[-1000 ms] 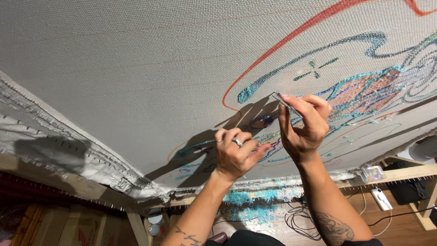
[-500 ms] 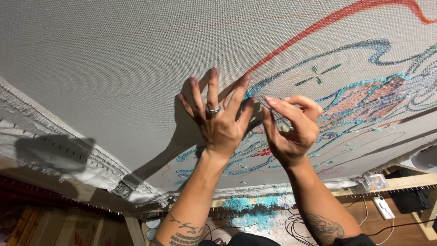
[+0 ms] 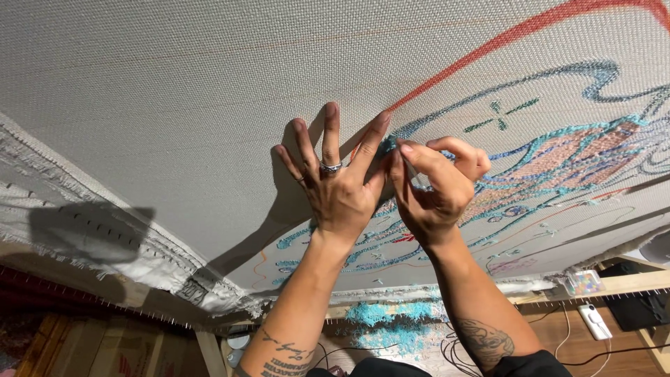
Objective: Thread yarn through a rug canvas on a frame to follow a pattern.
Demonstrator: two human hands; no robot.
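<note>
Frayed canvas edge (image 3: pixel 105 241) stapled along wooden frame (image 3: pixel 628 285), far left. Left hand (image 3: pixel 335 185) open, fingers spread flat against stretched grey tufting cloth (image 3: pixel 174 91); one ring on it. Right hand (image 3: pixel 433 185) just beside it, fingertips pinched on a turquoise yarn tuft (image 3: pixel 386 144) at the cloth. Red line (image 3: pixel 502 43) above right. Below: turquoise yarn scraps (image 3: pixel 391 328), one white remote (image 3: pixel 594 321)
</note>
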